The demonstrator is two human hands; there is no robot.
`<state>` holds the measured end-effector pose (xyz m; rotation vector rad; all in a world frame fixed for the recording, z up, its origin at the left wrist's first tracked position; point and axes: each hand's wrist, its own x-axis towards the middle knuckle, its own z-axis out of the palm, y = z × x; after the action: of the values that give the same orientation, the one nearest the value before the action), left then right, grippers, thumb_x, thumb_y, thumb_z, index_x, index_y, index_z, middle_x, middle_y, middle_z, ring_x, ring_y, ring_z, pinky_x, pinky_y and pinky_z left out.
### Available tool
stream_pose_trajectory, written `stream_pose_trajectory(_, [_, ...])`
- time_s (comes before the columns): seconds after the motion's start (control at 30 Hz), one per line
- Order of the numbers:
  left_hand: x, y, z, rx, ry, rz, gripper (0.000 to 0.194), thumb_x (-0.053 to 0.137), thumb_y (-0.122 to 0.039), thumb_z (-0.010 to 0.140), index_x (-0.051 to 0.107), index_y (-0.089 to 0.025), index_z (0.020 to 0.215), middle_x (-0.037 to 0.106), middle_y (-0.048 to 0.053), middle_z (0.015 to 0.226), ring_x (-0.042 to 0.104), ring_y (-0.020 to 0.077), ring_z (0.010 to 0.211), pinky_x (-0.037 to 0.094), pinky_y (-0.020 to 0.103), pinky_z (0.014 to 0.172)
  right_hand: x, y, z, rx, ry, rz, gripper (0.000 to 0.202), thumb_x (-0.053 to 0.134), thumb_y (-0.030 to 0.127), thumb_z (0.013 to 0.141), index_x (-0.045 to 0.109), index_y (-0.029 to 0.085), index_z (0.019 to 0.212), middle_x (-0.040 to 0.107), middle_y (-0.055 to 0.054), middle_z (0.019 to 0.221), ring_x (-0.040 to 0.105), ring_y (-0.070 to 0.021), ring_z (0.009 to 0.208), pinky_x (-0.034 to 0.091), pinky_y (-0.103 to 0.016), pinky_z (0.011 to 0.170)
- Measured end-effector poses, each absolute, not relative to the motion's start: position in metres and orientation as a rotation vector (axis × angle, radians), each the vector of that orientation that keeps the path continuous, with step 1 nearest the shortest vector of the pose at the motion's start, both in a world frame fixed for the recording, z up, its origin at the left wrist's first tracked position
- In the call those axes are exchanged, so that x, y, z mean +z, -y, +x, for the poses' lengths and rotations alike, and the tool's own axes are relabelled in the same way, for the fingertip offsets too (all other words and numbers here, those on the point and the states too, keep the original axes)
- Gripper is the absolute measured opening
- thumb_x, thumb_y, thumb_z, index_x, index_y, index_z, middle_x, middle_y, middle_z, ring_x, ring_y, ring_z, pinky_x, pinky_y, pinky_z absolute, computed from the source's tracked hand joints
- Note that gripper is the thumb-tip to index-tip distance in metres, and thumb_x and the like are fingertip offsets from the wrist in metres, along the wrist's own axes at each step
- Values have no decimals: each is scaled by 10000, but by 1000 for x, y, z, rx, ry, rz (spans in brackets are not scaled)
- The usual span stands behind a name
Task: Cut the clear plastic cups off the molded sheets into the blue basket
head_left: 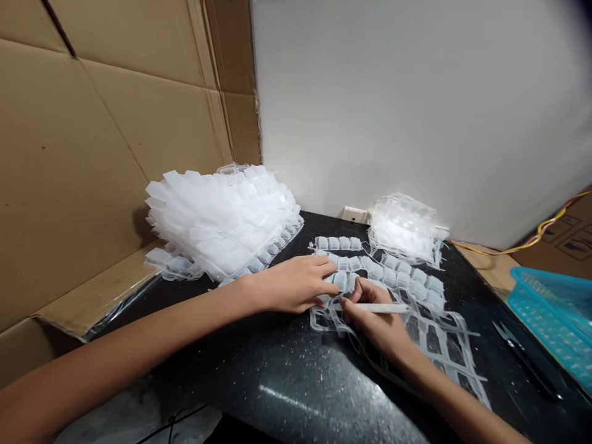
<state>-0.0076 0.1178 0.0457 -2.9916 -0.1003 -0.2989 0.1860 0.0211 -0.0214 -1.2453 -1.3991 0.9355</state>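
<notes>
My left hand [298, 283] lies with its fingers stretched and somewhat apart on a sheet of translucent white plastic pieces [398, 274]. They are small cup-like shapes joined in rows. Close to those fingertips, my right hand [377, 317] is closed around a white pen-like tool [382, 308]. Its tip is hidden near the fingers, so I cannot tell exactly what it touches. Below and to the right of the rows, a bare translucent plastic frame [451, 345] with open gaps spreads out, partly under my right wrist and forearm.
A large heap of similar white plastic sheets [222, 216] stands at the back left. A smaller pile of plastic frames [402, 225] sits by the wall. To the right are dark-handled tweezers [527, 361] and a blue basket [550, 314]. Cardboard [115, 92] borders the black table [277, 376].
</notes>
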Motion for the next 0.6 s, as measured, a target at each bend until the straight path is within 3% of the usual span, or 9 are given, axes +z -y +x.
stream_pose_trajectory(0.23, [40, -116, -9, -329, 38, -2941, 108, 718, -258, 883, 648, -204, 947, 606, 62, 985, 520, 209, 879, 387, 340, 704, -24, -21, 181, 833, 1457, -1330, 234, 625, 304, 789, 438, 227, 672, 482, 49, 594, 396, -126, 586, 296, -268, 552])
stream_pose_trajectory(0.43, [21, -117, -8, -396, 129, -3052, 34, 627, -169, 912, 646, -194, 898, 575, 64, 973, 511, 210, 883, 409, 342, 732, -28, -24, 182, 799, 1501, -1365, 215, 601, 242, 738, 410, 228, 639, 436, 59, 585, 370, -118, 579, 282, -272, 562])
stream_pose_trajectory(0.5, [18, -124, -11, -623, 315, -3250, 64, 618, -225, 938, 637, -200, 882, 559, 56, 978, 516, 204, 901, 429, 330, 755, -28, -25, 182, 800, 1504, -1385, 210, 598, 236, 717, 412, 228, 620, 438, 56, 570, 375, -117, 565, 277, -273, 557])
stream_pose_trajectory(0.6, [29, -143, -17, -1488, 868, -3422, 161, 606, -355, 962, 580, -216, 884, 533, 24, 916, 505, 167, 829, 436, 289, 726, -27, -25, 182, 820, 1495, -1398, 196, 599, 233, 698, 425, 227, 609, 440, 54, 555, 382, -118, 556, 262, -271, 542])
